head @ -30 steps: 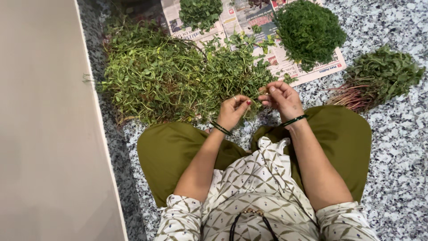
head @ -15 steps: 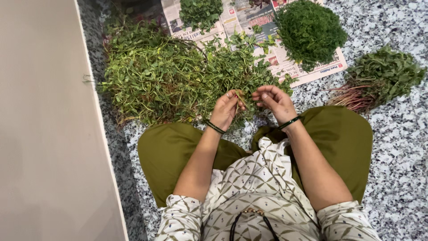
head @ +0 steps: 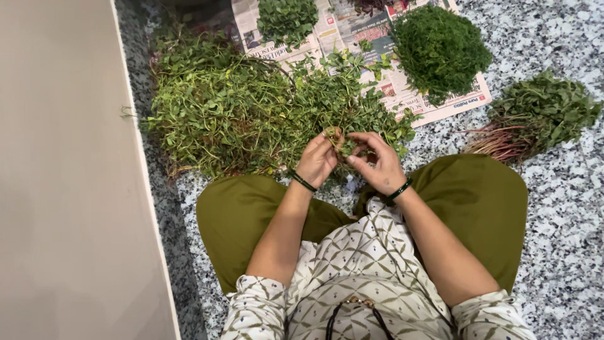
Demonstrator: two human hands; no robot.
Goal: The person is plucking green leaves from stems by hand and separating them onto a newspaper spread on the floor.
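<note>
A leafy sprig (head: pixel 343 146) is pinched between the closed left hand (head: pixel 318 160) and right hand (head: pixel 377 165) at centre frame, while plucked leaves (head: pixel 440 50) are heaped upper right and a large unpicked pile (head: pixel 233 113) remains.

We see a person dressed in a cream top (head: pixel 371 283) printed with an olive leaf-and-lattice pattern and tiny dots; its short sleeves end above the elbows. Below it we make out plain olive-green trousers (head: pixel 484 208), loose over both knees. Each wrist carries a thin dark green bangle, one on the left hand (head: pixel 318 160) and one on the right hand (head: pixel 377 165). A dark cord hangs at the chest.
</note>
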